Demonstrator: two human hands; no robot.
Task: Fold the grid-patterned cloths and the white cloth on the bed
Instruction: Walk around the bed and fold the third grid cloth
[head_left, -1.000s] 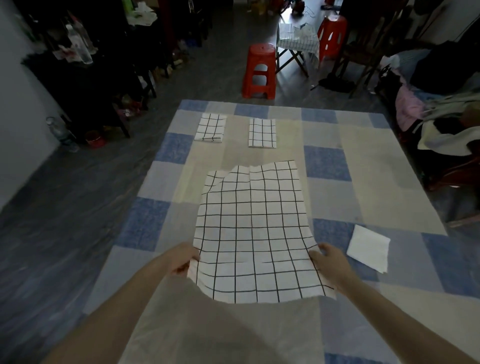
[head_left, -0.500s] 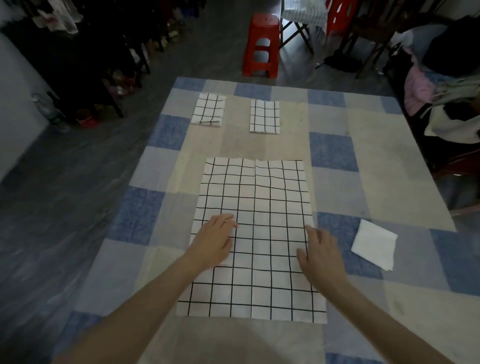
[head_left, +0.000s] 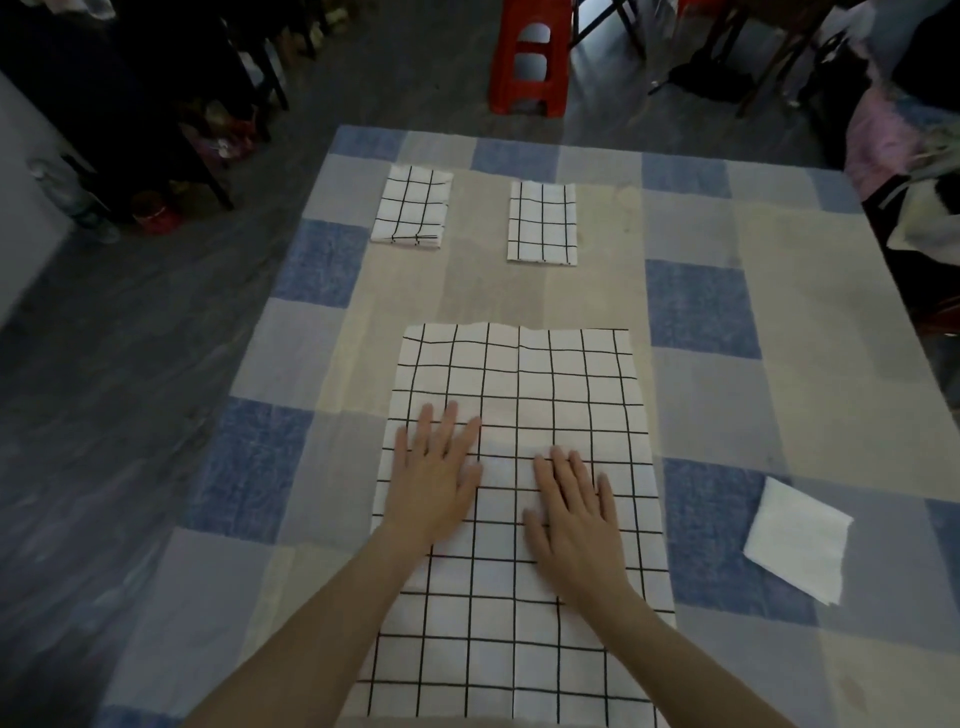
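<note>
Both hands, left hand (head_left: 436, 478) and right hand (head_left: 574, 512), lay flat, smoothing the unfolded grid cloth (head_left: 519, 519); next comes gripping an edge to fold.

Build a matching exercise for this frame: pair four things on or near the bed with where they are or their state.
Things:
1. big grid cloth
2. white cloth
3. far-left grid cloth
4. red stool

States:
A. on the floor beyond the bed
B. spread flat under both hands
C. folded, at the far end
D. folded, near the right edge

Pairs: 1-B, 2-D, 3-C, 4-A
</note>
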